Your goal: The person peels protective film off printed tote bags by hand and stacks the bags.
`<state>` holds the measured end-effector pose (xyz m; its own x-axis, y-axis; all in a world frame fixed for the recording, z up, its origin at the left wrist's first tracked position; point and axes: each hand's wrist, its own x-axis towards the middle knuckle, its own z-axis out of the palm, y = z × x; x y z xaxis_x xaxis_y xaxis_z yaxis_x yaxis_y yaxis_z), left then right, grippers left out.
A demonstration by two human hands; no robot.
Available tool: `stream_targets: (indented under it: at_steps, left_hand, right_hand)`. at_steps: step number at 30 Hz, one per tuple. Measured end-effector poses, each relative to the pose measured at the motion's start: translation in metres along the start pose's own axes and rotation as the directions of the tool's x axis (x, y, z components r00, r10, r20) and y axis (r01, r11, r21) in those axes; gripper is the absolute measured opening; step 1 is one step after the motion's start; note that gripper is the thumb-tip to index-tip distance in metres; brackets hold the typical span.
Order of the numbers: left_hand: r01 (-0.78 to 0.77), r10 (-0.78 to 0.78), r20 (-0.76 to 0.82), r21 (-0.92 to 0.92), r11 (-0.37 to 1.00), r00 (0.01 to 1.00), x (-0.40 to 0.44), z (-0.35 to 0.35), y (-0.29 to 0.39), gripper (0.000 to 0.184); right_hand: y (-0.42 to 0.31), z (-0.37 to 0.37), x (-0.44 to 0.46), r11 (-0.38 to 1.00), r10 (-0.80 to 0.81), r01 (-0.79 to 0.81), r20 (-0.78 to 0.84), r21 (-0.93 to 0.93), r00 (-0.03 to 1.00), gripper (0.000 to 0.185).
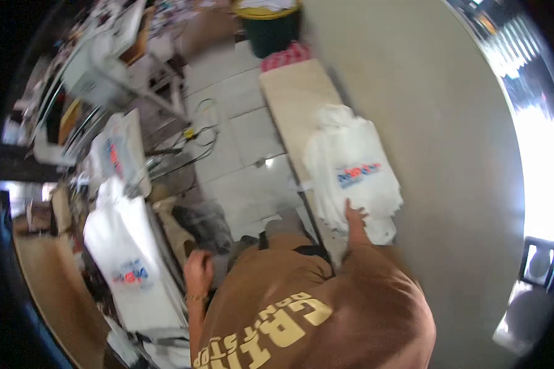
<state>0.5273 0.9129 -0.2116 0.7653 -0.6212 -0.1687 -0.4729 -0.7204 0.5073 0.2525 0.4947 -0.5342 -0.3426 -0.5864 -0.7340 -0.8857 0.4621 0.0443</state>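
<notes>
My right hand (356,222) rests on the lower edge of a stack of white printed cloth pieces (351,147), fingers apart. The stack has blue and red lettering and uneven edges, and lies on a long pale board (298,104). My left hand (199,272) hangs low by my side with its fingers loosely curled and nothing visible in it. To its left, a white printed cloth (129,246) with similar lettering is spread over a sloping flat support. Behind that is another printed white piece (114,150).
A dark bin (268,34) with a yellow rim stands beyond the board. Cables (209,138) trail across the tiled floor (234,154). A grey metal machine frame (95,74) is at the upper left, a plain wall (437,154) along the right. Dark plastic (203,227) lies near my legs.
</notes>
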Motion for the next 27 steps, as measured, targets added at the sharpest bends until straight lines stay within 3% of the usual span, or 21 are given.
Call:
stream_targets:
  at_steps: [1, 2, 4, 6, 7, 8, 10, 12, 13, 14, 16, 19, 21, 22, 23, 24, 25, 26, 27]
  left_hand:
    - [0.040, -0.042, -0.048, -0.037, 0.999, 0.998, 0.005, 0.011, -0.007, 0.024]
    - [-0.026, 0.029, -0.099, 0.032, 0.999, 0.995, 0.008, 0.018, -0.008, 0.024]
    - [-0.089, 0.104, -0.190, 0.087, 0.992, 0.976, 0.006, 0.015, 0.004, 0.023]
    - [-0.031, 0.054, -0.287, 0.083, 0.996, 0.957, -0.004, -0.011, 0.011, 0.022]
    - [0.006, -0.029, -0.228, -0.099, 0.995, 0.973, -0.011, -0.033, 0.018, 0.021]
    - [0.037, -0.086, -0.162, -0.284, 0.958, 0.983, -0.018, -0.052, 0.018, 0.021]
    - [0.121, -0.249, -0.319, -0.370, 0.921, 0.915, -0.036, -0.090, -0.009, 0.016]
    - [0.164, -0.300, -0.560, -0.280, 0.946, 0.772, -0.053, -0.117, -0.082, 0.014]
    - [0.289, -0.286, -0.630, -0.101, 0.952, 0.722, -0.064, -0.135, -0.108, 0.021]
    - [0.400, -0.239, -0.647, 0.111, 0.910, 0.724, -0.077, -0.145, -0.136, 0.042]
    - [0.591, -0.387, -0.637, 0.137, 0.795, 0.667, -0.093, -0.130, -0.178, 0.066]
    - [0.668, -0.401, -0.704, 0.140, 0.731, 0.587, -0.084, -0.094, -0.169, 0.079]
    - [0.707, -0.482, -0.673, 0.088, 0.702, 0.562, -0.076, -0.088, -0.140, 0.081]
    - [0.726, -0.507, -0.663, 0.081, 0.683, 0.551, -0.077, -0.092, -0.129, 0.082]
    - [0.732, -0.514, -0.667, 0.070, 0.678, 0.539, -0.081, -0.108, -0.122, 0.082]
    - [0.738, -0.612, -0.569, -0.013, 0.675, 0.550, -0.083, -0.130, -0.118, 0.082]
    - [0.745, -0.693, -0.458, -0.095, 0.661, 0.556, -0.084, -0.147, -0.122, 0.083]
    - [0.749, -0.699, -0.465, -0.105, 0.654, 0.544, -0.086, -0.153, -0.143, 0.083]
    - [0.701, -0.608, -0.542, -0.050, 0.712, 0.580, -0.090, -0.153, -0.172, 0.081]
  right_hand:
    - [-0.003, -0.019, -0.015, 0.999, 0.010, -0.008, 0.026, -0.051, 1.000, 0.112]
    - [-0.016, -0.047, -0.045, 0.987, 0.038, -0.026, 0.076, -0.158, 0.996, 0.113]
    - [-0.019, -0.045, -0.020, 0.982, -0.056, 0.029, -0.142, -0.187, 0.988, 0.113]
    - [-0.027, -0.048, -0.026, 0.930, -0.353, 0.260, -0.425, -0.261, 0.834, 0.092]
    - [-0.036, -0.052, -0.041, 0.862, -0.507, 0.412, -0.506, -0.296, 0.698, 0.078]
    - [-0.063, -0.067, -0.100, 0.816, -0.578, 0.482, -0.465, -0.319, 0.671, 0.065]
    - [-0.094, -0.012, -0.026, 0.363, -0.874, 0.926, -0.382, -0.100, 0.301, 0.051]
    - [-0.134, 0.016, -0.094, 0.299, -0.953, 0.951, 0.074, 0.083, 0.293, 0.043]
    - [-0.149, 0.041, -0.127, 0.177, -0.971, 0.962, 0.199, 0.210, 0.135, 0.041]
    - [-0.160, 0.066, -0.163, 0.074, -0.954, 0.935, 0.299, 0.346, -0.035, 0.040]
    - [-0.160, 0.077, -0.290, 0.009, -0.846, 0.942, 0.505, 0.335, -0.172, 0.038]
    - [-0.136, 0.092, -0.426, 0.129, -0.524, 0.852, 0.764, 0.507, -0.376, 0.046]
    - [-0.109, 0.107, -0.487, 0.258, -0.443, 0.763, 0.774, 0.593, -0.452, 0.054]
    - [-0.099, 0.111, -0.513, 0.254, -0.432, 0.769, 0.780, 0.587, -0.453, 0.054]
    - [-0.090, 0.114, -0.537, 0.341, -0.498, 0.739, 0.778, 0.581, -0.382, 0.052]
    - [-0.086, 0.116, -0.549, 0.424, -0.555, 0.698, 0.775, 0.577, -0.302, 0.049]
    - [-0.085, 0.120, -0.550, 0.419, -0.546, 0.706, 0.780, 0.571, -0.306, 0.049]
    - [-0.086, 0.127, -0.552, 0.395, -0.582, 0.669, 0.735, 0.629, -0.348, 0.045]
    - [-0.085, 0.133, -0.553, 0.369, -0.615, 0.629, 0.687, 0.684, -0.387, 0.040]
